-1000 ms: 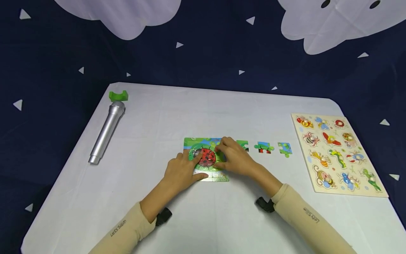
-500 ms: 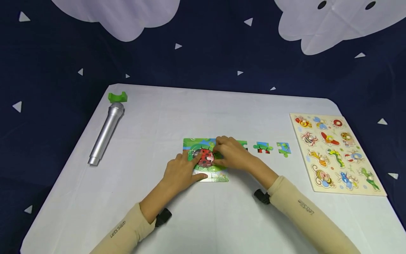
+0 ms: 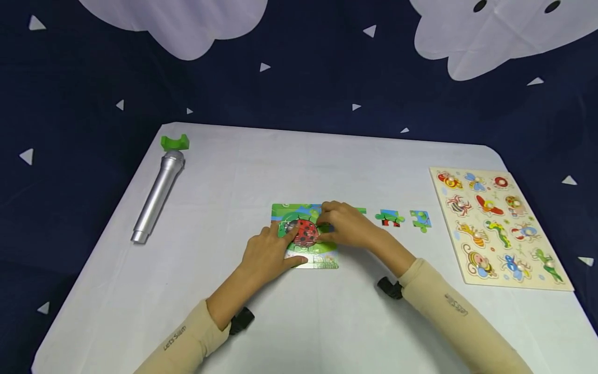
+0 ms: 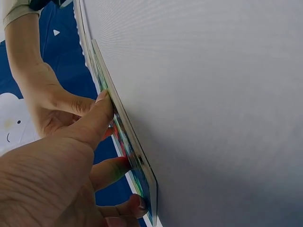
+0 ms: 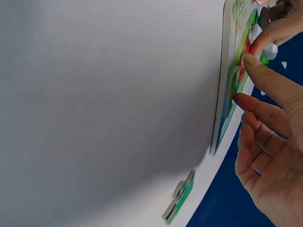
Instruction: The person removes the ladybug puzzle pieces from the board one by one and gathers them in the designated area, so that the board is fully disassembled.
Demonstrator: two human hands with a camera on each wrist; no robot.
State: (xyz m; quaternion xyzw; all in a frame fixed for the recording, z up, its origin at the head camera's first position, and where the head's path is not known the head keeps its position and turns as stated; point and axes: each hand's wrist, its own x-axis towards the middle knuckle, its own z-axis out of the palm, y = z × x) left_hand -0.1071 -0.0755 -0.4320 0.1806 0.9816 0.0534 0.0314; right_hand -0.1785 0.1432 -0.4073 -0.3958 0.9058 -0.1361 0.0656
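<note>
A ladybug jigsaw puzzle [image 3: 322,259] lies flat on the white table, its pieces joined in a rectangle. My left hand [image 3: 266,254] rests on its left side, fingers spread over the picture and thumb along the lower edge. My right hand [image 3: 350,228] bends over the right side. In the right wrist view, its thumb and index finger pinch a green puzzle piece [image 5: 234,80] at the puzzle's surface, while the other fingers curl loosely. Two loose puzzle pieces [image 3: 390,217] lie to the right, and another loose piece [image 5: 180,197] is mostly covered by the right hand in the head view.
A wooden peg board [image 3: 502,228] with insect shapes lies at the right edge of the table. On the left are a silver toy microphone [image 3: 159,195] and a green stand [image 3: 175,142]. A dark blue cloth with clouds hangs behind.
My right hand shifts slightly at the puzzle's right side, its thumb and fingertips working over the same spot. The left hand stays in place. The nearest loose piece has become more covered.
</note>
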